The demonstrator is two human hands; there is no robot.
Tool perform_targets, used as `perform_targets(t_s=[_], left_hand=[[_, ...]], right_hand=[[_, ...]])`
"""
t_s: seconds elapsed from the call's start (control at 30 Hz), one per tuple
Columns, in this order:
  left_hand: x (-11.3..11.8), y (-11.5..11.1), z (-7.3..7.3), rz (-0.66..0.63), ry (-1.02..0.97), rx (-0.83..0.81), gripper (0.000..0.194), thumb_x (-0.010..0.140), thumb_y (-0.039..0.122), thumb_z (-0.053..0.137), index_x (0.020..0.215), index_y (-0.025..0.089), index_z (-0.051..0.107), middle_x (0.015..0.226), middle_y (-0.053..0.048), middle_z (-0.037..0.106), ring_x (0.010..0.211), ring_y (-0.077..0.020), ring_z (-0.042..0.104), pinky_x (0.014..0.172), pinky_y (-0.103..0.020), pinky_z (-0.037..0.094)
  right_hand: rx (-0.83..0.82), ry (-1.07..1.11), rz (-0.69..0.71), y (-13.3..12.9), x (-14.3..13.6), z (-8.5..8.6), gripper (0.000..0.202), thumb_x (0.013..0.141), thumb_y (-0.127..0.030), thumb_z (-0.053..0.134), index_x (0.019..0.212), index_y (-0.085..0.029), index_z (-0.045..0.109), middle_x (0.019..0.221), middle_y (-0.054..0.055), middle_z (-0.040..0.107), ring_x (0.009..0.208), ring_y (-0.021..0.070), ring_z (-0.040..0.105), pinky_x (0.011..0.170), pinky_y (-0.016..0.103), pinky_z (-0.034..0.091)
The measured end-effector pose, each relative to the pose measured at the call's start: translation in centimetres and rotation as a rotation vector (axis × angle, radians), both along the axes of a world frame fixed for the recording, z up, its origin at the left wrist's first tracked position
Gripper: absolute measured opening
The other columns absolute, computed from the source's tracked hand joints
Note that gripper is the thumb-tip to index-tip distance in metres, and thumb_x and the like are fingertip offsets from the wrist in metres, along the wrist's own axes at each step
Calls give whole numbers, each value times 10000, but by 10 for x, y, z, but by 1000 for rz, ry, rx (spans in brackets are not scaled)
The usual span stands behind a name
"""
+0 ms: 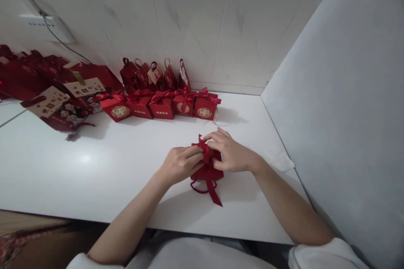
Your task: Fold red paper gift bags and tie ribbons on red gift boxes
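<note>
A small red gift box [217,173] stands on the white table in front of me, between my two hands. Red ribbon [214,193] runs over its top, and one tail hangs down the near side to the table. My left hand [183,161] pinches the ribbon from the left, fingers closed. From the right, my right hand [229,151] has its fingers curled round the ribbon at the top of the box. A dark red cord loop [199,189] sticks out at the box's near side. The fingers hide part of the ribbon's knot or loop.
Several red boxes with bows [162,107] stand in a row at the back, with small handled bags [168,77] behind. Larger red gift bags [59,111] are at the left. A white panel [341,92] rises on the right; a power strip [47,27] hangs on the tiled wall.
</note>
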State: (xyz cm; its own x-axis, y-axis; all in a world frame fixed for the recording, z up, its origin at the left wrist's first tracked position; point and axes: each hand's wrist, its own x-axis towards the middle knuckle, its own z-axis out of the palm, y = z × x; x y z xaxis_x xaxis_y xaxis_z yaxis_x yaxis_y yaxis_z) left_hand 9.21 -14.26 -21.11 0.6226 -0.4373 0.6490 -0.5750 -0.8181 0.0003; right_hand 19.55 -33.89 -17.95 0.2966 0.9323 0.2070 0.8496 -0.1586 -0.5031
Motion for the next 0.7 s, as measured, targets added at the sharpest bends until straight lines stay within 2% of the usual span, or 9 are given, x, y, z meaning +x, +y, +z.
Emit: perform_targets(t_s=[0.1, 0.17, 0.23, 0.33, 0.43, 0.53, 0.6, 0.7], left_hand=[[-1, 0, 0, 3, 14, 6, 132, 894, 155, 542, 764, 166, 559, 816, 4, 679, 604, -94, 614, 503, -237, 413], [-1, 0, 0, 9, 15, 8, 137, 894, 157, 540, 758, 168, 556, 812, 6, 677, 604, -94, 617, 504, -235, 414], [0, -1, 0, 10, 6, 3, 140, 897, 167, 541, 758, 169, 556, 804, 7, 673, 604, -94, 616, 505, -236, 415], [0, -2, 0, 7, -2, 3, 142, 894, 169, 549, 751, 167, 547, 788, 11, 666, 586, -92, 603, 495, -240, 409], [0, -2, 1, 12, 10, 3, 154, 893, 173, 550, 739, 165, 538, 773, 12, 664, 576, -94, 599, 486, -240, 399], [0, -2, 0, 9, 12, -14, 147, 891, 176, 552, 745, 163, 543, 792, 6, 673, 597, -99, 618, 495, -234, 404], [0, -2, -1, 4, 17, -23, 123, 892, 180, 552, 770, 164, 558, 813, 3, 680, 619, -101, 629, 508, -230, 414], [0, -2, -2, 8, 20, -18, 115, 897, 183, 540, 786, 168, 571, 812, 4, 678, 617, -98, 625, 510, -230, 414]], right_hand=[[84, -51, -119, -5, 5, 2, 139, 758, -111, 544, 746, -222, 460, 1141, 76, 586, 1149, 242, 532, 1159, 552, 141], [104, -25, -157, -7, 7, 4, 135, 769, -106, 538, 817, -224, 492, 1190, 84, 570, 1181, 238, 515, 1150, 545, 173], [66, 35, -108, -8, 8, 3, 170, 781, -136, 561, 919, -227, 524, 1263, 92, 543, 1258, 244, 466, 1154, 552, 164], [32, 99, -12, -6, 6, -3, 130, 759, -141, 588, 843, -220, 529, 1311, 92, 532, 1314, 256, 423, 1156, 551, 167], [88, 87, -66, -4, 4, -8, 138, 741, -114, 577, 755, -218, 488, 1258, 93, 562, 1271, 254, 470, 1151, 544, 189], [131, 45, -151, -4, 3, -6, 144, 743, -108, 564, 808, -220, 502, 1264, 99, 552, 1254, 251, 484, 1160, 558, 146], [95, 91, -109, -4, 2, -5, 162, 753, -128, 573, 873, -222, 519, 1329, 105, 521, 1292, 251, 450, 1142, 535, 219], [42, 134, -45, -5, 4, -4, 128, 745, -149, 599, 800, -220, 508, 1337, 100, 532, 1313, 259, 430, 1099, 503, 308]])
